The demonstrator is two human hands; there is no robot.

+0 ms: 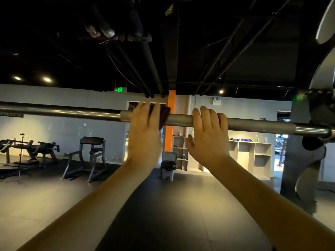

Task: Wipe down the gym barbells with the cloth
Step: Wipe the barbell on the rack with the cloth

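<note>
A: Spanning the view from left to right, the bar [181,121] hung up at head height. Where were the hands?

B: Both were on its dull grey middle. The right hand [208,134] had its fingers hooked over the top and its thumb loose below, so it grasped the bar only lightly. The left hand [145,131], near it on the left, curled over the cloth [164,115] and pinned it to the bar.

A: And the cloth itself?

B: It was dark and draped over the bar, mostly under the left fingers, with one edge showing on their right.

A: What could have gone wrong?

B: On a quick stroke I reckoned the cloth might bunch or slip out, since only fingers held it. I couldn't tell whether it reached the underside, so that part might be missed. A wipe to the right would also have run into the right hand.
</note>
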